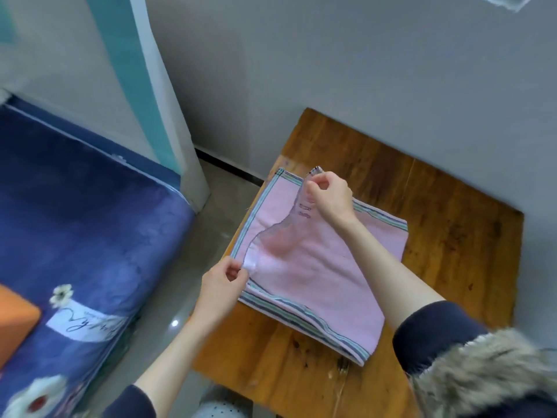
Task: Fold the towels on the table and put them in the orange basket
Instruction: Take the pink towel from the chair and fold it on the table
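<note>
A pink towel [328, 267] with striped borders lies on the small wooden table [452, 236], its upper layer partly folded over toward the left edge. My left hand [224, 282] pinches the near corner of that folded layer at the table's left side. My right hand [330, 196] pinches the far corner, held slightly above the towel. The edge between both hands sags in a curve. An orange basket corner [15, 315] shows at the far left on the bed.
A bed with a dark blue flowered blanket [81, 221] fills the left. Grey floor [180, 312] separates bed and table. A grey wall stands behind the table, with a white and teal pillar [156, 101] at the back left.
</note>
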`<state>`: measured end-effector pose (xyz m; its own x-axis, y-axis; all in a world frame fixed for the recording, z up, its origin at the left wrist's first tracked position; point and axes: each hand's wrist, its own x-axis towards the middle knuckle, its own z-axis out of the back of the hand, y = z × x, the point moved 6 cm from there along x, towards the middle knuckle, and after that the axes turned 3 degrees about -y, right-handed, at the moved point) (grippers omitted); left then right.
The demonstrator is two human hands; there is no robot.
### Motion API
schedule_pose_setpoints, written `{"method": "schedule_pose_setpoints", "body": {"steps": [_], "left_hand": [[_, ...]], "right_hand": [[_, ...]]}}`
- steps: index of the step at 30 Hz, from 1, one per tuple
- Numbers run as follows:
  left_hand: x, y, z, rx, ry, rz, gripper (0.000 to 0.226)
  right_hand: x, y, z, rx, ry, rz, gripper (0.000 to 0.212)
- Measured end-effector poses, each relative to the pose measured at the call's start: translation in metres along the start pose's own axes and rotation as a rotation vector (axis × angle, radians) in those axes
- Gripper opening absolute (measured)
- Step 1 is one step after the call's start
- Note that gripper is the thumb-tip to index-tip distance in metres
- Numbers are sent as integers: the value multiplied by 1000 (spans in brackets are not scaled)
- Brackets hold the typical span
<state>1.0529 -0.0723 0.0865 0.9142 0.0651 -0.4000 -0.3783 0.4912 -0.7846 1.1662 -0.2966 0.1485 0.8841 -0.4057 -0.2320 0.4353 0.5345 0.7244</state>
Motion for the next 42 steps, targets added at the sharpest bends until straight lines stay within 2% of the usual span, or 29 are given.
{"method": "schedule_pose_setpoints", "body": {"steps": [3,6,9,11,14,16,23,33,37,42], "left_hand": [[9,23,-2,103,-8,66,11],[17,38,-11,214,54,94,32],[20,46,-24,262,117,99,43],[20,48,-32,293,157,73,45],[21,50,-41,425,188,1,49],[21,50,-45,539,198,-67,55],[20,36,-67,691,230,-140,57],[34,-22,-138,800,333,-303,50],[33,-44,-169,738,424,-398,50],[22,-57,-206,684,545,-459,60]], "right_hand": [[0,-27,-17,-73,109,-43,20],[-6,-74,-19,-281,181,-79,26],[-11,-122,-10,-484,185,-89,40],[-16,-150,-3,-595,214,-103,54],[-28,-186,4,-674,346,-135,76],[-36,-200,7,-702,378,-121,82],[-48,-219,31,-650,318,-175,86],[-119,-285,84,-580,178,-395,89],[-163,-307,96,-550,178,-515,80],[-215,-322,96,-485,222,-619,56]]}}
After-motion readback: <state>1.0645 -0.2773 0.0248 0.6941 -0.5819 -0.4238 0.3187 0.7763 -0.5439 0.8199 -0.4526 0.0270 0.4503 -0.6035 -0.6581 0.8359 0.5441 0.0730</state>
